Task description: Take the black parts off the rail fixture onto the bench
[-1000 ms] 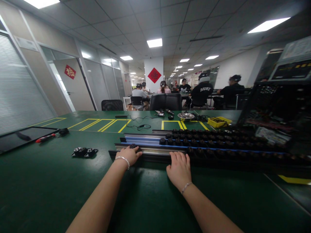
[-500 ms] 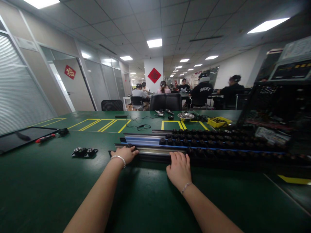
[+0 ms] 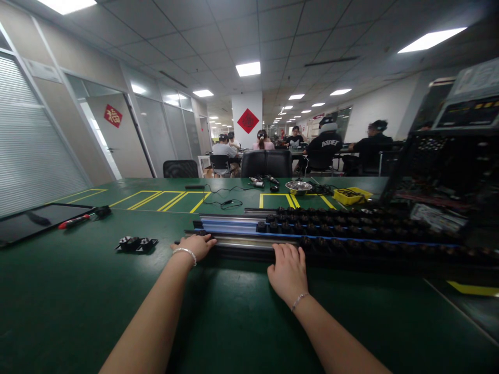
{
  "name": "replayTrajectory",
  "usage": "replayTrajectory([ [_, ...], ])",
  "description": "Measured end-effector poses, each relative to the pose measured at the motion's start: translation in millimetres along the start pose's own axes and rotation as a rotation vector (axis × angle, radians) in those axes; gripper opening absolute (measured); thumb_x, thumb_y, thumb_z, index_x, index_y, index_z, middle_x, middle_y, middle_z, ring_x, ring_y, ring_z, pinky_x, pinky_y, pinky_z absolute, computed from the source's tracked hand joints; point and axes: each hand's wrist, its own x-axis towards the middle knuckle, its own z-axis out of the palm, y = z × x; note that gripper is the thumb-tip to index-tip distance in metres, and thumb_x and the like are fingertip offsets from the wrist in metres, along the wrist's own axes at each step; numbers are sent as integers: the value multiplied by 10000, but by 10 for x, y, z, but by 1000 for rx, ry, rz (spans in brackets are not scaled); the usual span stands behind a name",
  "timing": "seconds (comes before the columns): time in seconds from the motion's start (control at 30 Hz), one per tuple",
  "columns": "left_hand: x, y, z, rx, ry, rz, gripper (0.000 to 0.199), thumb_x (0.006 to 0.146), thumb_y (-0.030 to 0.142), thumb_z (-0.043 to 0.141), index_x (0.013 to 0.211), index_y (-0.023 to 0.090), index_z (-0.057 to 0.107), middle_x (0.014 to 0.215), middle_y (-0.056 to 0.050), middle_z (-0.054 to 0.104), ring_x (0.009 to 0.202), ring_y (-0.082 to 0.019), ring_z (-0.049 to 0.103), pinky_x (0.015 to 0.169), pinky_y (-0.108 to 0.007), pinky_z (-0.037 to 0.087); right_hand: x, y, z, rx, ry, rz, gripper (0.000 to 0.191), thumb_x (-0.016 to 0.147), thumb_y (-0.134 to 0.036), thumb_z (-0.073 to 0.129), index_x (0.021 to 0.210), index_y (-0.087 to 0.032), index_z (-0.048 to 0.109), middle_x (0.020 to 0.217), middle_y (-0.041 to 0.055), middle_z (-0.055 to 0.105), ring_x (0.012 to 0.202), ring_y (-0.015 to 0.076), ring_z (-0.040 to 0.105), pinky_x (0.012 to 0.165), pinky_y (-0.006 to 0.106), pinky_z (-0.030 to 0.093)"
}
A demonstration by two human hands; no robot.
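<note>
Long metal rails lie side by side on the green table (image 3: 230, 322), filled with rows of black parts (image 3: 351, 244) on their right stretch. At the left end of the nearest rail (image 3: 245, 243), my left hand (image 3: 196, 246) rests with its fingers around the end; a small dark part shows by the fingertips, partly hidden. My right hand (image 3: 288, 267) lies over the front edge of the same rail, fingers bent onto it, just left of the black parts. A small group of black and silver parts (image 3: 136, 244) sits to the left.
A red-handled tool (image 3: 76, 221) and a dark flat panel (image 3: 33, 223) lie at the left. Farther back are a metal bowl (image 3: 298, 187), a yellow basket (image 3: 351, 195) and cables. Open dark equipment (image 3: 440, 166) stands at the right. Several people sit in the background.
My left hand has moved slightly left along the nearest rail towards its end. My right hand has hardly moved.
</note>
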Motion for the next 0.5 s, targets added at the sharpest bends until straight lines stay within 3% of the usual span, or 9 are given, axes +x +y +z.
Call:
replayTrajectory([
  [0.33, 25, -69, -4, 0, -30, -9, 612, 798, 641, 255, 1323, 374, 425, 1383, -79, 448, 1215, -375, 425, 929, -579, 326, -5, 5, 12, -11, 6, -2, 463, 713, -175, 460, 1168, -163, 542, 1188, 80, 561, 1163, 225, 382, 1071, 421, 86],
  [0.5, 107, -125, 59, 18, 43, 17, 594, 791, 645, 275, 1278, 376, 484, 1324, -92, 513, 1144, -369, 497, 883, -560, 370, 0, 9, 11, -19, -7, -2, 465, 711, -174, 464, 1170, -164, 539, 1191, 85, 560, 1165, 226, 384, 1071, 424, 90],
])
